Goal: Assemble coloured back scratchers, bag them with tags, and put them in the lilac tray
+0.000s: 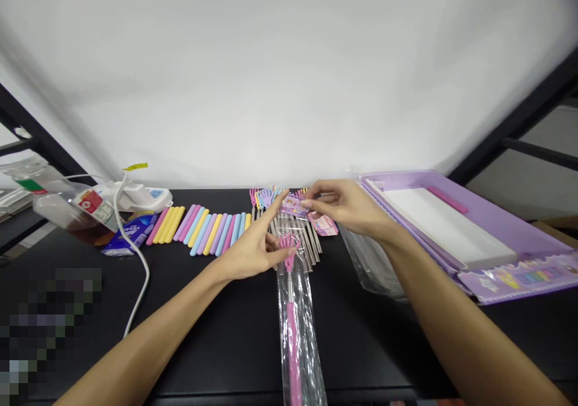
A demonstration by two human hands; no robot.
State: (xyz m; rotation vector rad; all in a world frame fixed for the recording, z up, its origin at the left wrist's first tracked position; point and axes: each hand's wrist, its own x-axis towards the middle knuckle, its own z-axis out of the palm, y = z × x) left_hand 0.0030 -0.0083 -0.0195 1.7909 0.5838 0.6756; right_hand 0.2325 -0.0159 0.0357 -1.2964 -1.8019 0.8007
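Observation:
A pink back scratcher (pixel 292 334) with a hand-shaped head and a metal rod lies inside a long clear plastic bag (pixel 311 334), pointing away from me. My left hand (pixel 255 246) grips the bag's upper end, its thumb over the scratcher's head and its index finger stretched toward the card. My right hand (pixel 341 206) pinches a small purple printed card (pixel 294 206) at the bag's mouth. Whether the card's lower edge is inside the bag, I cannot tell. Behind the hands lie several metal rods (pixel 311 246) with coloured hand-shaped heads (pixel 267 196), partly hidden.
Coloured handles (pixel 212 231) lie in a row at left, near a blue packet (pixel 130 234), a power strip (pixel 135 196), a white cable (pixel 143 273) and a tilted bottle (pixel 85 207). At right are clear bags (pixel 374 267), a pink card (pixel 324 225) and an open purple box (pixel 487 231).

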